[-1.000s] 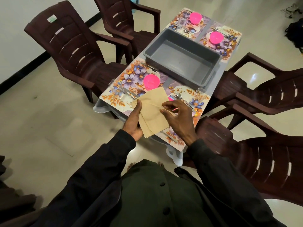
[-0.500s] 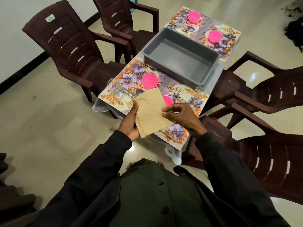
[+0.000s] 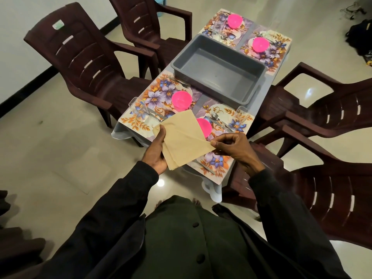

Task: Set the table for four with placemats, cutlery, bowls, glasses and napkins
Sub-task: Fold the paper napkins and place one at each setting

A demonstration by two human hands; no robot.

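Note:
My left hand (image 3: 156,153) holds a small stack of beige napkins (image 3: 182,140) above the near end of the table. My right hand (image 3: 234,149) pinches the right corner of the top napkin. Under them lie two floral placemats, the near left placemat (image 3: 155,97) and the near right placemat (image 3: 218,164). Each carries a pink bowl, one at the left (image 3: 181,100) and one half hidden by the napkins (image 3: 205,126). A spoon (image 3: 218,118), a fork (image 3: 180,82) and clear glasses (image 3: 138,106) lie on these mats. Two more set placemats with pink bowls (image 3: 234,21) (image 3: 260,44) sit at the far end.
An empty grey tub (image 3: 218,66) fills the middle of the table. Dark brown plastic chairs stand on both sides: two at the left (image 3: 80,63) and two at the right (image 3: 332,109). A dark bag (image 3: 360,39) lies on the floor at the far right.
My right hand slid rightward from the napkins' middle to their right corner, drawing the top napkin sideways. The near right pink bowl came into view. My left hand kept its hold.

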